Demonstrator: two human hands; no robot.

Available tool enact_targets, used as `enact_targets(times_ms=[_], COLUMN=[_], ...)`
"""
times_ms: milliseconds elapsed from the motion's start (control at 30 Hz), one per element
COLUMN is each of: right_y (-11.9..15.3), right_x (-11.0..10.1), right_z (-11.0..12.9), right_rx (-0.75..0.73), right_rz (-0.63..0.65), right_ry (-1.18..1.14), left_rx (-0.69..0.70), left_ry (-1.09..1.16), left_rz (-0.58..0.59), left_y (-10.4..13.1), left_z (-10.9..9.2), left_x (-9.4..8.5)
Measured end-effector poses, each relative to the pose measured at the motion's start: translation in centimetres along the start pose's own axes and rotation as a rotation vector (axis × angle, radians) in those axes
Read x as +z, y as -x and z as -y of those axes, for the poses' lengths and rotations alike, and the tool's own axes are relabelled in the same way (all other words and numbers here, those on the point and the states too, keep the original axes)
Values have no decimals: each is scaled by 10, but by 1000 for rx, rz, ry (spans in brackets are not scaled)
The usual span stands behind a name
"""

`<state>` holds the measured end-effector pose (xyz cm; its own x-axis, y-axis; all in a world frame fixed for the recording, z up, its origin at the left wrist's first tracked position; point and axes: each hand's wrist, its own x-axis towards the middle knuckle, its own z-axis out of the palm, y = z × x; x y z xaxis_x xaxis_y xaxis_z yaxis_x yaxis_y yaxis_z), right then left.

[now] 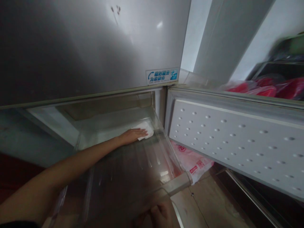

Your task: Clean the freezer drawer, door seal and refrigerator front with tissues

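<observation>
My left hand (133, 135) reaches deep into a clear plastic freezer drawer (123, 171). Its fingers are laid over a folded white cloth (146, 129), holding it against the drawer near the back right corner; whether it is cloth or paper is hard to tell. The drawer is pulled out of the lower compartment of a grey refrigerator (95, 47). At the bottom of the view my right hand (161, 213) is closed at the drawer's front edge, its fingers curled and partly hidden in shadow.
The lower refrigerator door (232, 136), white and dimpled inside, stands swung out to the right. A pink-and-white plastic bag (193, 160) lies on the tiled floor (209, 196) between drawer and door. Red items in plastic (268, 87) sit behind the door.
</observation>
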<state>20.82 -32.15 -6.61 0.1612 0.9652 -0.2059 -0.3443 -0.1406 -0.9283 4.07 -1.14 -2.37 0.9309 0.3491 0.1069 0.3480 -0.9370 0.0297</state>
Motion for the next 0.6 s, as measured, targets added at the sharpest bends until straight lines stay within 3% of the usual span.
enact_targets(times_ms=[200, 333, 433, 600], right_y=[-4, -4, -3, 1], right_x=[-4, -1, -1, -1], right_z=[3, 2, 2, 0], right_rx=[-61, -44, -28, -1], right_rz=[-51, 19, 39, 4], right_ry=[74, -22, -40, 6], left_rx=[299, 495, 525, 425], left_ry=[71, 170, 205, 161], left_rz=[152, 238, 276, 197], left_y=[9, 15, 15, 7], left_z=[-71, -110, -110, -68], left_x=[7, 17, 17, 8])
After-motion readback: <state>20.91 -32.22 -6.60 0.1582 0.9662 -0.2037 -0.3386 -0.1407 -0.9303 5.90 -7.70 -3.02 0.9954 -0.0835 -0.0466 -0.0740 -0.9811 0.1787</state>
